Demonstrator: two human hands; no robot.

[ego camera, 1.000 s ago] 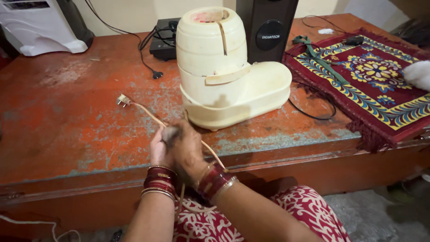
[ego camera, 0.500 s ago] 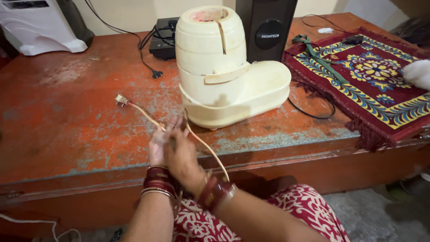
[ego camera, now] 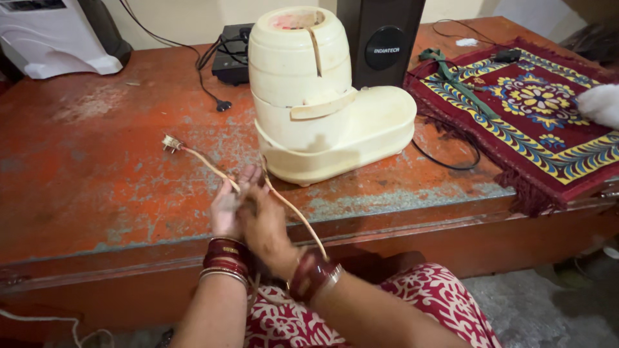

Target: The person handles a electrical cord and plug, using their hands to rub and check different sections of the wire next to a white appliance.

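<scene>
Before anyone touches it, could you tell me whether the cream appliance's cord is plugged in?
Unplugged: its plug lies loose on the table, the cord running to both hands.

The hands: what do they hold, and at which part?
Both hands, left hand and right hand, hold the cream power cord along its middle, short of its plug.

cream grinder (ego camera: 322,96); tan cord (ego camera: 213,169); worn orange table (ego camera: 84,167); maroon floral-patterned mat (ego camera: 535,109)

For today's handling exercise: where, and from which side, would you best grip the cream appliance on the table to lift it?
Probably the cream appliance at its low base tray, one hand each side from the near edge: the tray is wide and flat, while the drum above is smooth, rounded and split.
</scene>
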